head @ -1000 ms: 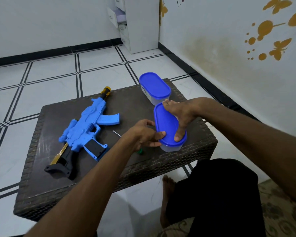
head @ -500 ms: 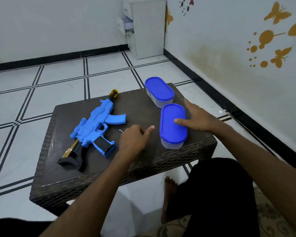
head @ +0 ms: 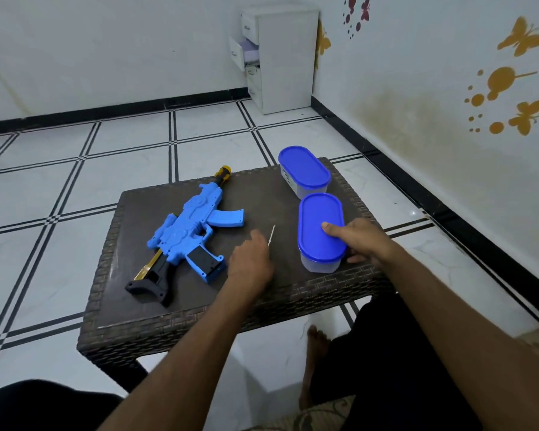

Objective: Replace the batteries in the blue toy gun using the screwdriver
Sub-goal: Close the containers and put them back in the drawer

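Note:
The blue toy gun (head: 193,231), with a black stock and a yellow muzzle tip, lies flat on the left half of the dark wicker table (head: 175,309). My left hand (head: 251,259) sits just right of its grip and covers the screwdriver's handle. Only the thin metal shaft of the screwdriver (head: 272,234) shows, pointing away from me. My right hand (head: 360,241) holds the near blue-lidded container (head: 319,219), with the thumb on the lid and the fingers down its right side.
A second blue-lidded container (head: 304,169) stands at the table's far right corner, close behind the near one. A white drawer unit (head: 280,57) stands in the room's corner on the tiled floor. My legs and one foot are below the table's front edge.
My left hand left the near container's lid and moved left onto the screwdriver, whose shaft has turned. My right hand slid from pressing the lid top to the container's right side.

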`<state>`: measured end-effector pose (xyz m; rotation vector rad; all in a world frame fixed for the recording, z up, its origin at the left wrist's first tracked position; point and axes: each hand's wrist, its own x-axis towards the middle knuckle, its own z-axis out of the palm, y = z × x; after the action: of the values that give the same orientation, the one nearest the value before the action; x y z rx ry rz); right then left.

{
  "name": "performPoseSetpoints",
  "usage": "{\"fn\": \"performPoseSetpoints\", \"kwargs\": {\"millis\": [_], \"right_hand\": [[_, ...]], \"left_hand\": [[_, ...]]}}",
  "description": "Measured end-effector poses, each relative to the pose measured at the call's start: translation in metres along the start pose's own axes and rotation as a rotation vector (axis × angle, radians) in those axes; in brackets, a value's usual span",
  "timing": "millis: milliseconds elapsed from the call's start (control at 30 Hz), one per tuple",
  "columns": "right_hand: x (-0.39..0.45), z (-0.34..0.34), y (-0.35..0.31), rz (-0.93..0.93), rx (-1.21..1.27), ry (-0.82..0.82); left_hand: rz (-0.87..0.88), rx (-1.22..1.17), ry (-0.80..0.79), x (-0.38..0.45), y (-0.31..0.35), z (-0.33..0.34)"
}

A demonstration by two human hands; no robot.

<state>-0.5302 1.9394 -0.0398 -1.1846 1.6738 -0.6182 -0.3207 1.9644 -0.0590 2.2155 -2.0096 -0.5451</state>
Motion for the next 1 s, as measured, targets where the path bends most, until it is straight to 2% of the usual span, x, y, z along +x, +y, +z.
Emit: {"fn": "performPoseSetpoints", "kwargs": {"millis": [67, 133, 233, 300, 367, 467, 533, 633, 833, 933, 1000], "right_hand": [[-0.004, -0.001, -0.001, 0.028, 0.097, -0.041], [-0.009, 0.0, -0.002, 0.034, 0.148, -0.079], [-0.019, 0.007, -0.004, -0.024, 0.221, -0.134], [-0.024, 0.012, -0.011, -0.078, 0.248, -0.148], [-0.031, 0.019, -0.023, -0.129, 0.238, -0.165], [-0.042, 0.032, -0.047, -0.208, 0.209, -0.214], [-0.047, 0.037, -0.062, -0.253, 0.189, -0.222], [-0.049, 0.035, -0.075, -0.255, 0.2, -0.205], [-0.013, 0.026, -0.085, -0.259, 0.107, 0.093], [0.029, 0.016, -0.1, -0.292, -0.181, 0.306], [0.059, 0.012, -0.113, -0.248, -0.4, 0.39]], "left_hand": [[-0.071, -0.208, -0.048, 0.002, -0.004, -0.002], [-0.142, -0.532, -0.058, 0.002, -0.008, -0.005], [-0.254, -1.021, 0.026, -0.004, -0.004, -0.017], [-0.329, -1.213, 0.049, -0.007, -0.001, -0.027], [-0.35, -1.337, -0.079, -0.011, -0.002, -0.037], [-0.237, -1.331, -0.256, -0.017, -0.006, -0.05], [-0.182, -1.312, -0.2, -0.023, -0.008, -0.061], [-0.199, -1.346, -0.084, -0.028, -0.02, -0.076], [-0.222, -1.312, -0.02, -0.036, -0.056, -0.095], [-0.244, -1.318, 0.02, -0.017, -0.074, -0.103], [-0.269, -1.325, 0.025, 0.009, -0.084, -0.108]]}}
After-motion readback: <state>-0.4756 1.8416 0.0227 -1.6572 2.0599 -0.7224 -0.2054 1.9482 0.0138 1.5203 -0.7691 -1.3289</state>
